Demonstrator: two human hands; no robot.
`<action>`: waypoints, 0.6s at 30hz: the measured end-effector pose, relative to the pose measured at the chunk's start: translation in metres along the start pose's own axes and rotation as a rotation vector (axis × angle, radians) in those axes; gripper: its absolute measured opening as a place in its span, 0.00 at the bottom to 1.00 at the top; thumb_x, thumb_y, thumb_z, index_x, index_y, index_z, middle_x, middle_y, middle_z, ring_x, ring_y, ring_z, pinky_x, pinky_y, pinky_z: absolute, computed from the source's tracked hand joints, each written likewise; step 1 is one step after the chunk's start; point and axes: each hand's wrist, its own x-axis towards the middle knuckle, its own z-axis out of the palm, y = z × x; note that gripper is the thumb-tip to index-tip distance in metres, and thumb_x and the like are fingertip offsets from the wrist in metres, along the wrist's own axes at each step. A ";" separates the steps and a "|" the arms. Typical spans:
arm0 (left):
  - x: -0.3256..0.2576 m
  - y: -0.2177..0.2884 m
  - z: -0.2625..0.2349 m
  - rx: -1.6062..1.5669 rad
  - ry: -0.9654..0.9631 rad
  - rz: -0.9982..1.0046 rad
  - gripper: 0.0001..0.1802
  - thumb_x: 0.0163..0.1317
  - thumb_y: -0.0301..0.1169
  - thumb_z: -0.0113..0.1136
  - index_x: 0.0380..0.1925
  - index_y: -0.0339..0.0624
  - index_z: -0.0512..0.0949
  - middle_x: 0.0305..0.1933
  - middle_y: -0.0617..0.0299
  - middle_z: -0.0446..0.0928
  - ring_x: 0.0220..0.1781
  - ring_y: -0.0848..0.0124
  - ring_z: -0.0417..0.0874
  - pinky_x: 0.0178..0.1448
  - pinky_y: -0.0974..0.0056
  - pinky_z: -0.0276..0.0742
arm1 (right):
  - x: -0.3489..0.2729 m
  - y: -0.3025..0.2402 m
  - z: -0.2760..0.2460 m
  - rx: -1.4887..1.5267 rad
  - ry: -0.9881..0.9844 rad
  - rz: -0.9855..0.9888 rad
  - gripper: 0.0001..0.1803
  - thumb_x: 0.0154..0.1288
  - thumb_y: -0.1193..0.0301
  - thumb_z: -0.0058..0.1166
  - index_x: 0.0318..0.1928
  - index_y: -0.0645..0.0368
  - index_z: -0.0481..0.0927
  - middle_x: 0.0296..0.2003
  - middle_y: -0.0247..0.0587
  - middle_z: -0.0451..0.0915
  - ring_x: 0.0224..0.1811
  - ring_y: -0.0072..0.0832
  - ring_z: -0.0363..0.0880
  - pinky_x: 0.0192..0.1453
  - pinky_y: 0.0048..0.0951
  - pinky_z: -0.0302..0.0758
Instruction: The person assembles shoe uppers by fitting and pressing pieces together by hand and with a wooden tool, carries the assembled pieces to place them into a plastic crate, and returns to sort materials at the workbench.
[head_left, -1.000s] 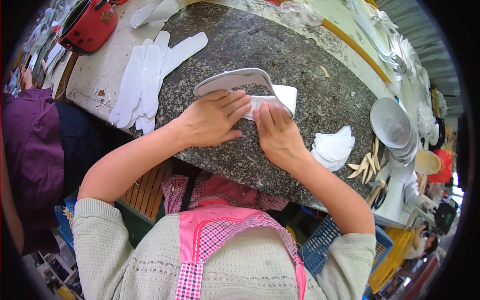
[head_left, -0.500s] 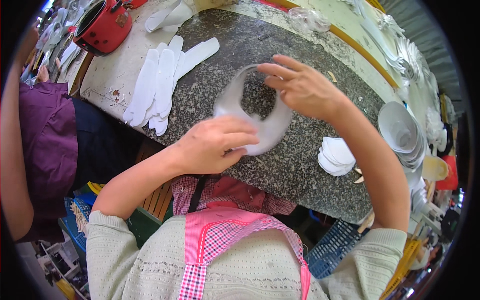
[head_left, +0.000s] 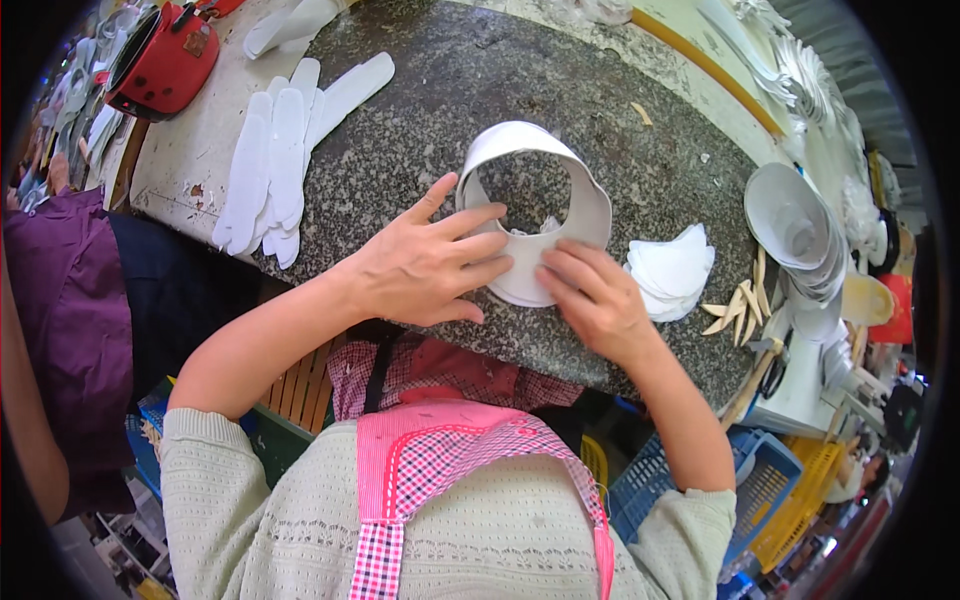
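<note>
A white, ring-shaped piece with a wide near brim, like a visor (head_left: 591,205), sits on the speckled dark stone worktop (head_left: 430,70). Its band curves up at the far side around an open middle. My left hand (head_left: 430,262) lies over the brim's left part, fingers spread, thumb apart. At the brim's near right, my right hand (head_left: 605,305) has its bent fingers pressed close together on the edge; its thumb is hidden. Just right of this hand rests a stack of white half-moon pieces (head_left: 672,270).
Long white strips (head_left: 290,150) lie in a pile at the left. Beyond them stands a red pot (head_left: 170,65). Small pale wooden slivers (head_left: 740,308) and nested white cone-shaped pieces (head_left: 795,225) are at the right. A person in a purple garment (head_left: 70,330) is close on my left.
My right hand has come down from the ring's far side to its near brim. The left hand's fingers have spread. The ring, blurred before, now shows sharply; the view has shifted.
</note>
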 end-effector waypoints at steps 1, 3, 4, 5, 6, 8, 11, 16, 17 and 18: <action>0.000 0.002 0.002 0.032 -0.003 0.021 0.27 0.42 0.44 0.64 0.43 0.46 0.74 0.48 0.63 0.70 0.60 0.66 0.66 0.66 0.42 0.45 | 0.000 0.006 -0.003 0.026 -0.003 -0.007 0.19 0.35 0.75 0.55 0.35 0.67 0.76 0.38 0.44 0.73 0.42 0.38 0.73 0.44 0.34 0.73; -0.001 0.005 0.006 0.055 -0.017 0.031 0.26 0.42 0.43 0.64 0.42 0.46 0.74 0.46 0.63 0.70 0.57 0.66 0.68 0.60 0.37 0.53 | 0.008 -0.006 0.001 0.057 -0.008 0.067 0.20 0.35 0.75 0.55 0.35 0.67 0.76 0.39 0.44 0.73 0.42 0.38 0.73 0.45 0.34 0.73; -0.002 0.006 0.009 0.047 -0.019 0.035 0.26 0.42 0.43 0.64 0.42 0.46 0.74 0.46 0.63 0.70 0.57 0.66 0.68 0.60 0.37 0.53 | 0.015 -0.015 0.004 0.076 -0.012 0.141 0.21 0.35 0.76 0.55 0.36 0.67 0.76 0.39 0.45 0.73 0.43 0.39 0.73 0.46 0.33 0.73; -0.004 0.007 0.012 0.006 0.020 -0.038 0.24 0.44 0.41 0.63 0.43 0.45 0.74 0.45 0.63 0.71 0.55 0.66 0.69 0.59 0.39 0.56 | 0.027 -0.027 0.010 0.114 -0.011 0.200 0.26 0.36 0.75 0.57 0.43 0.68 0.74 0.43 0.45 0.72 0.47 0.39 0.71 0.51 0.33 0.71; -0.007 0.006 0.015 -0.035 0.058 -0.112 0.23 0.45 0.39 0.63 0.44 0.45 0.74 0.44 0.62 0.72 0.54 0.65 0.71 0.57 0.41 0.59 | 0.029 -0.032 0.014 0.117 -0.014 0.204 0.26 0.36 0.75 0.57 0.43 0.68 0.74 0.43 0.45 0.72 0.47 0.39 0.71 0.51 0.33 0.71; -0.018 -0.003 0.018 -0.180 0.125 -0.164 0.21 0.47 0.34 0.61 0.44 0.44 0.74 0.46 0.61 0.74 0.53 0.66 0.73 0.56 0.50 0.64 | 0.029 -0.039 0.023 0.139 -0.051 0.298 0.32 0.39 0.73 0.59 0.50 0.67 0.70 0.47 0.44 0.70 0.52 0.38 0.68 0.56 0.34 0.67; -0.029 -0.015 0.019 -0.080 0.128 -0.162 0.21 0.49 0.29 0.59 0.47 0.42 0.74 0.53 0.58 0.73 0.58 0.69 0.71 0.55 0.60 0.67 | 0.020 -0.036 0.026 0.121 -0.122 0.279 0.33 0.41 0.71 0.59 0.53 0.63 0.69 0.53 0.40 0.67 0.56 0.35 0.64 0.60 0.35 0.63; -0.032 -0.031 0.012 0.043 0.049 -0.073 0.19 0.51 0.30 0.57 0.46 0.45 0.75 0.52 0.64 0.74 0.57 0.72 0.72 0.57 0.59 0.65 | 0.021 -0.031 0.025 0.067 -0.188 0.209 0.31 0.42 0.68 0.59 0.52 0.59 0.71 0.58 0.34 0.65 0.55 0.32 0.65 0.58 0.34 0.63; -0.032 -0.033 0.010 0.061 0.027 -0.025 0.18 0.52 0.31 0.57 0.45 0.45 0.75 0.52 0.65 0.74 0.57 0.73 0.71 0.57 0.59 0.65 | 0.022 -0.029 0.023 0.062 -0.198 0.201 0.30 0.42 0.68 0.59 0.51 0.59 0.72 0.58 0.34 0.65 0.55 0.32 0.65 0.57 0.33 0.64; -0.031 -0.032 0.008 0.061 0.022 -0.029 0.18 0.52 0.31 0.57 0.45 0.45 0.75 0.52 0.65 0.74 0.57 0.73 0.71 0.57 0.59 0.65 | 0.022 -0.028 0.022 0.056 -0.207 0.193 0.30 0.41 0.68 0.59 0.50 0.58 0.73 0.58 0.33 0.65 0.54 0.31 0.66 0.55 0.31 0.65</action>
